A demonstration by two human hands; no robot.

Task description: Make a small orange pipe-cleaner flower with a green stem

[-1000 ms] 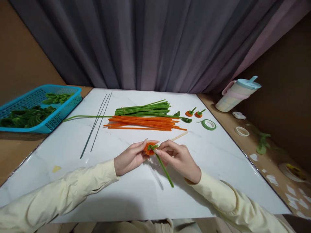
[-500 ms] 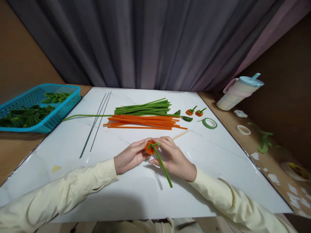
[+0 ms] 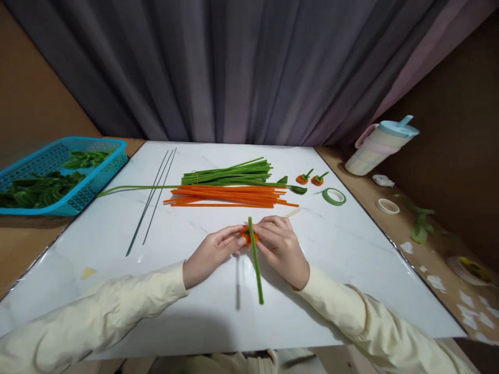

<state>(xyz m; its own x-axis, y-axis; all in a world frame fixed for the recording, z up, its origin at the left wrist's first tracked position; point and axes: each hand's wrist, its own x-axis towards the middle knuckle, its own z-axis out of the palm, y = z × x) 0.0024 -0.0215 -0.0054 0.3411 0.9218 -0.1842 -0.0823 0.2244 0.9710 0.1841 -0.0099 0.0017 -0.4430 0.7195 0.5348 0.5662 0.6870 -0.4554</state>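
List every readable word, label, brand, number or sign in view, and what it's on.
None readable.
Tumbler: faint markings on the body, too blurred to tell whether they are print.
Paper scraps at the right: too small and blurred to tell.
Green tape roll, blue basket: no lettering visible.
Held orange piece and green stem: no lettering visible.

1. And we're scanning the whole desk (image 3: 210, 322) now: not one word, number, brand or sign can be read anywhere in view.
2. Over to the tumbler (image 3: 374, 150) on the right: no legible lettering there either.
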